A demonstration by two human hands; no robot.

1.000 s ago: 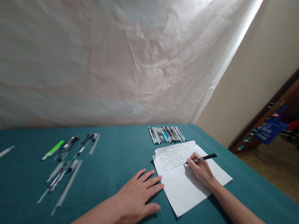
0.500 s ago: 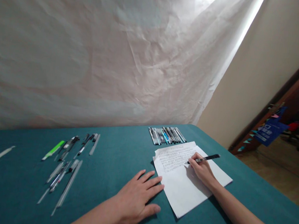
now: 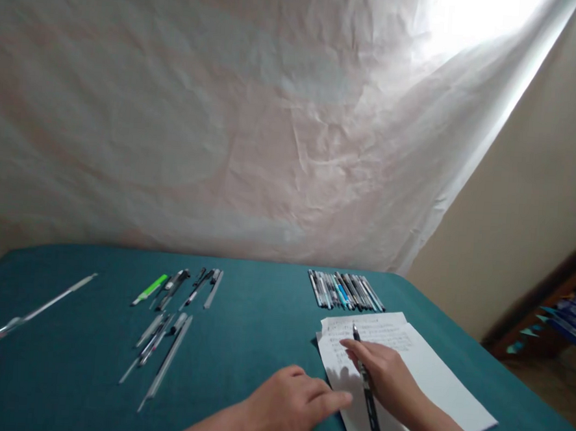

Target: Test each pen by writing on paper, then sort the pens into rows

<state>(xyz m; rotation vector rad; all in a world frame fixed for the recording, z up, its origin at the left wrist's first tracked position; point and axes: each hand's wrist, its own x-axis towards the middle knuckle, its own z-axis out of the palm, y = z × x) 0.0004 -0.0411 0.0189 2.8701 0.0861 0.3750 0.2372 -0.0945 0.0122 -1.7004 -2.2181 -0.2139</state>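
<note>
My right hand point(image 3: 389, 376) is closed around a black pen point(image 3: 371, 412) above the white paper sheets point(image 3: 448, 388). The pen points up the page, its rear end toward me. Rows of handwriting fill the upper part of the top sheet, partly covered by my hand. Just left of the pen is my left hand point(image 3: 293, 404), holding nothing, one finger stretched out over the left edge of the paper and its thumb apart. Beyond the sheets lies a tight row of pens point(image 3: 346, 291), mostly black and clear, with a blue one among them.
On the left of the green tablecloth point(image 3: 241, 343) lie a bright green pen point(image 3: 150, 289), several dark pens point(image 3: 172, 289) and clear pen parts point(image 3: 168, 358). Farther left is a long thin row of parts point(image 3: 43, 308). A pale cloth point(image 3: 253, 142) hangs behind.
My view has turned left. The pen has swung from pointing left at the writing to pointing up the page. My left hand has moved toward the sheets, its spread fingers now partly bent.
</note>
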